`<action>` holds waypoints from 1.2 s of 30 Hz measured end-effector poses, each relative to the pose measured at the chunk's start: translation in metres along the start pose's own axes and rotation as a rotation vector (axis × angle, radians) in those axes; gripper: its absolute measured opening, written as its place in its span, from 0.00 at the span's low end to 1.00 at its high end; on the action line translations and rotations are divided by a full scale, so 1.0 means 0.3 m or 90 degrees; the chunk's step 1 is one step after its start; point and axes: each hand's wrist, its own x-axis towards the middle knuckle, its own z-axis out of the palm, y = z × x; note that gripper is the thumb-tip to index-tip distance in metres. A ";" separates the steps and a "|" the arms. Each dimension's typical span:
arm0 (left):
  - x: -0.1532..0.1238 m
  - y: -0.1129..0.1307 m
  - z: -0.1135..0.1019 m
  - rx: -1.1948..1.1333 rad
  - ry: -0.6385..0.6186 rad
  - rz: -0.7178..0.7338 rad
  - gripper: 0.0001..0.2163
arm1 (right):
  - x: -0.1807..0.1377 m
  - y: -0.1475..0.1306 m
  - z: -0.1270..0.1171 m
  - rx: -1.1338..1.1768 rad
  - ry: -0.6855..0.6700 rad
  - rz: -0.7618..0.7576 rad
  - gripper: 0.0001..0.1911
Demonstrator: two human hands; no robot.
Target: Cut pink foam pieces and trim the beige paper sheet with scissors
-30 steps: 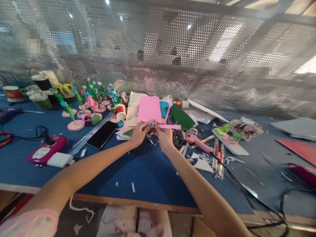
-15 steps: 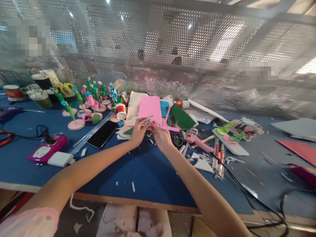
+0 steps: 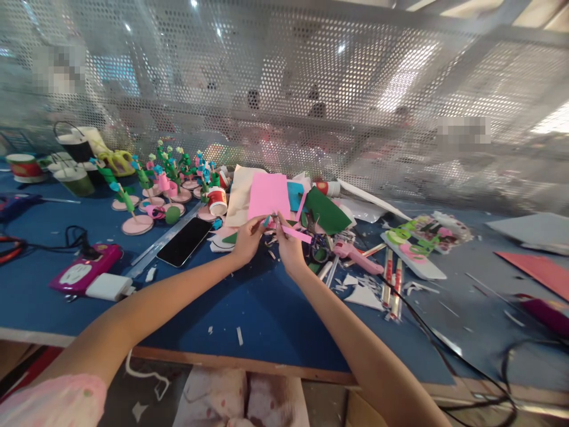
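Observation:
Both my hands meet over the blue table [image 3: 267,308], just in front of a pile of coloured foam sheets. My left hand [image 3: 248,237] pinches a small teal piece at its fingertips. My right hand [image 3: 288,248] is closed on one end of a narrow pink strip [image 3: 297,235], which sticks out to the right and slightly down. A pink sheet [image 3: 268,196] and a dark green sheet [image 3: 326,212] lie right behind the hands. Scissors [image 3: 317,248] lie just right of my right hand.
A black phone [image 3: 184,242] and a metal ruler [image 3: 162,240] lie left of the hands. Several small paper flower stands [image 3: 153,190] fill the back left. A pink glue gun [image 3: 355,256], glue sticks [image 3: 393,279], cables and scraps lie to the right. A perforated screen [image 3: 284,89] closes the back.
The pink strip has turned from lying level to pointing right and downward, and less of it sticks out. My hands have closed in together and shifted slightly.

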 end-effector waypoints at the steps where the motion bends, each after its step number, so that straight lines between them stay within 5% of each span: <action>1: 0.000 -0.002 0.000 -0.004 0.004 -0.002 0.16 | -0.002 -0.006 -0.001 -0.021 -0.002 -0.019 0.17; 12: -0.011 0.048 0.016 -0.195 0.020 -0.165 0.17 | 0.011 0.007 -0.016 -0.214 0.024 -0.058 0.19; 20: -0.004 0.044 0.022 -0.247 0.064 -0.198 0.11 | 0.005 -0.008 -0.018 -0.247 0.023 -0.101 0.17; 28: 0.009 0.019 0.002 -0.168 0.059 -0.143 0.12 | 0.009 -0.041 -0.030 -0.104 -0.048 -0.059 0.18; 36: 0.016 -0.023 -0.023 -0.017 -0.027 -0.077 0.15 | 0.088 -0.102 -0.148 0.062 -0.025 0.018 0.24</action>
